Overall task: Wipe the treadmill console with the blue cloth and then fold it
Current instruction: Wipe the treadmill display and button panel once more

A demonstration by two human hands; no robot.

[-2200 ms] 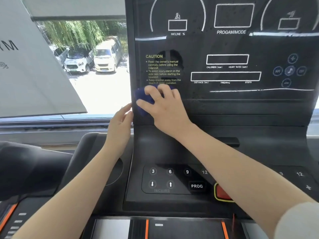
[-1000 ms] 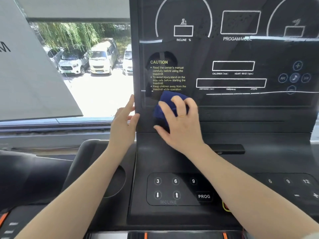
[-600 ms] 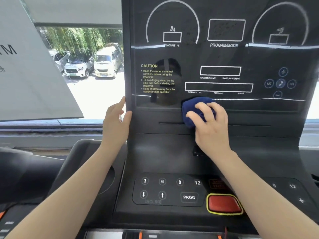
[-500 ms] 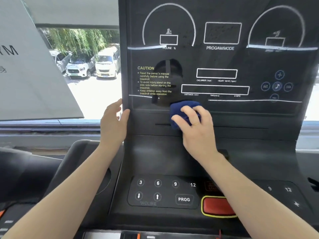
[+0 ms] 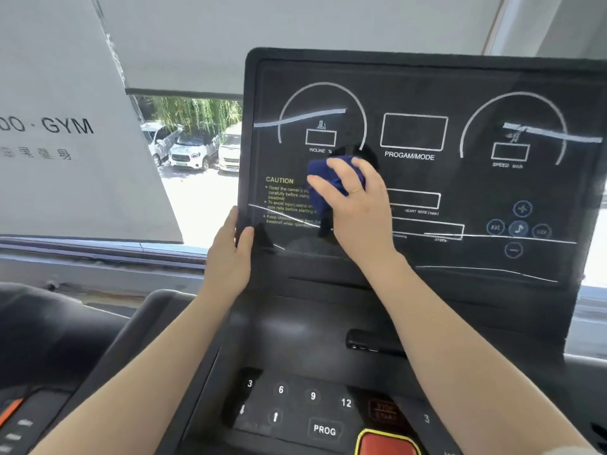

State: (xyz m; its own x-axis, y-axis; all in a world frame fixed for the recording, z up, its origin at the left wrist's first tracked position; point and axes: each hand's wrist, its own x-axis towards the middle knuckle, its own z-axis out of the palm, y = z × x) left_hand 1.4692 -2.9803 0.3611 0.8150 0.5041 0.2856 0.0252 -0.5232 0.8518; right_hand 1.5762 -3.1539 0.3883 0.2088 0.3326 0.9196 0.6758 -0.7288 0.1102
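My right hand (image 5: 356, 205) presses the blue cloth (image 5: 328, 185) flat against the upright screen of the treadmill console (image 5: 427, 178), with the fingers spread a little and bent over the bunched cloth, so the hand holds it against the glass. A thin ring (image 5: 355, 191) is on one finger. The cloth lies in the left half of the screen, just under the "INCLINE %" dial (image 5: 322, 126) at 12 o'clock from it, and it covers the right end of the yellow CAUTION text (image 5: 285, 201), which is at 9 o'clock from my hand. The "PROGAM/MODE" box (image 5: 414, 131) is at about 1 o'clock from the cloth, and the round media buttons (image 5: 519, 228) are far to 3 o'clock. My left hand (image 5: 230, 254) holds the left edge of the console, thumb on the front face and the fingers behind the edge, at about 8 o'clock from the cloth and apart from it. Below, at 6 o'clock, the lower panel shows the number keys (image 5: 297, 394), the PROG key (image 5: 324, 430) and a red button (image 5: 387, 443) with yellow border. Through the window (image 5: 197, 152) at 9 o'clock I see parked cars (image 5: 190, 152) and green trees.
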